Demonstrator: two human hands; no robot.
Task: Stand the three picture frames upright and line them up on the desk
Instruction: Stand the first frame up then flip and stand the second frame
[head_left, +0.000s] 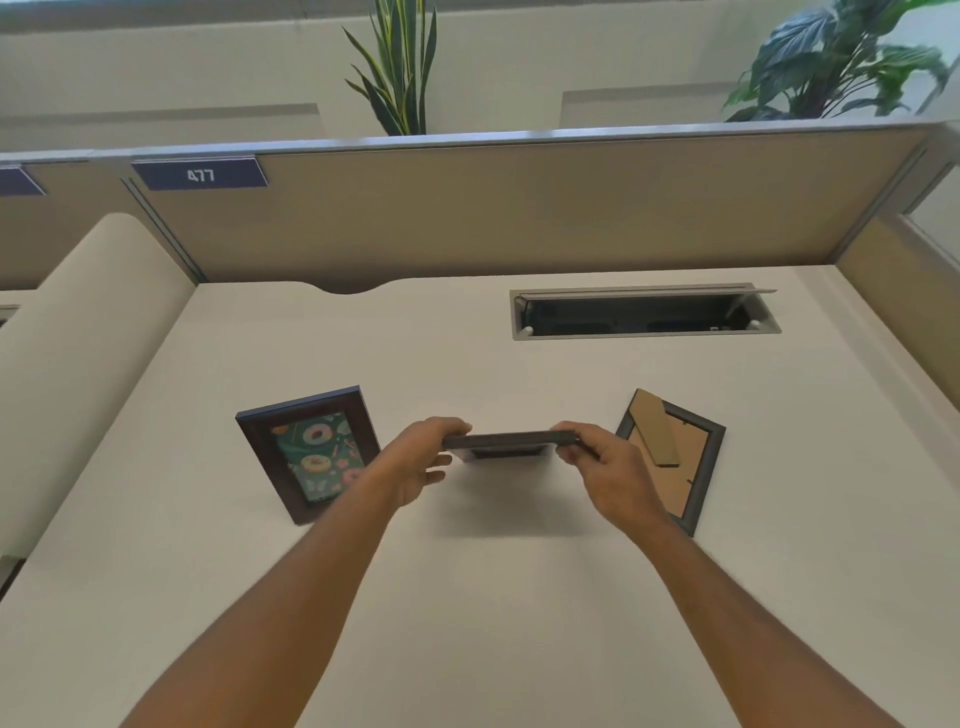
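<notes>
Both hands, left hand (421, 460) and right hand (608, 462), have their fingers (574, 432) closed on the ends of a dark picture frame (511, 441), held edge-on above the worktop (467, 597). A doughnut-print frame (309, 452) lies to its left, and a grey frame (675, 457) lies face-down to its right.
</notes>
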